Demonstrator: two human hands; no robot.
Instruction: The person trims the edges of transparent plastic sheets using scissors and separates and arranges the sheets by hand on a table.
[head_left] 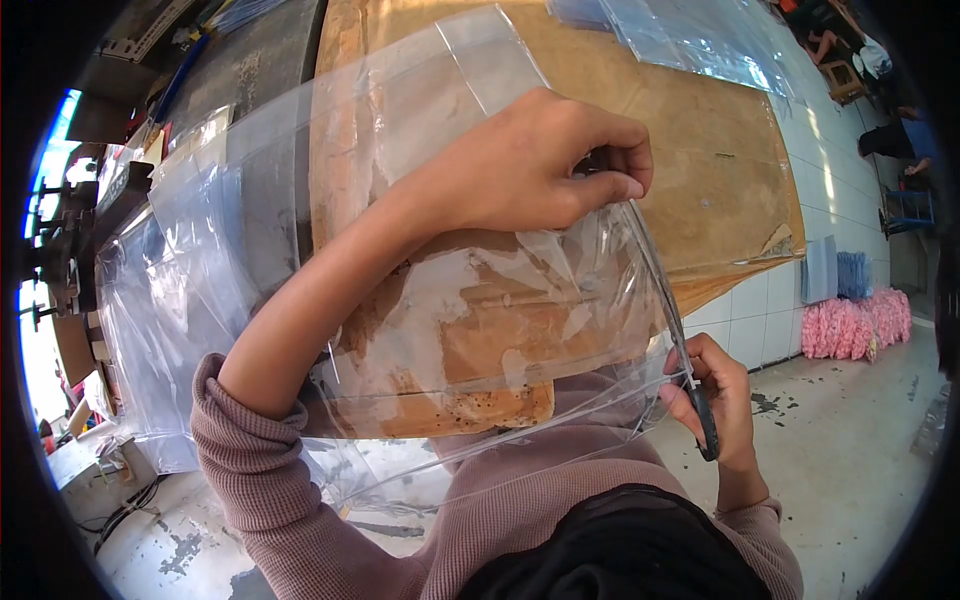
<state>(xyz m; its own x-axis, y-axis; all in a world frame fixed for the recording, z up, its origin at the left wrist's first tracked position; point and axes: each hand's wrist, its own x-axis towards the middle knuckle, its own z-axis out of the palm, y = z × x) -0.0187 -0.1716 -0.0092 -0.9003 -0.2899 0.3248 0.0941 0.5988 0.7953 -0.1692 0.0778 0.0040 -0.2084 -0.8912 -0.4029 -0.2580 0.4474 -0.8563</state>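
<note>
A large clear plastic bag (590, 300) is spread in front of me, with a dark grey zipper-like strip (660, 280) along its right side. My left hand (560, 160) reaches across the plastic, thumb and fingers closed on the strip's upper end. Lower right, my right hand (730, 390) is closed around the strip near a small light piece that looks like a slider. The strip's black lower end hangs by the palm. Some right fingertips are hidden behind the strip.
Under the plastic is a worn, brown-covered table (710, 170). More clear sheets (690, 40) lie at the far edge and on the left (170, 310). Pink bundles (855, 325) sit on the floor at right. Other people (905, 140) are at the far right.
</note>
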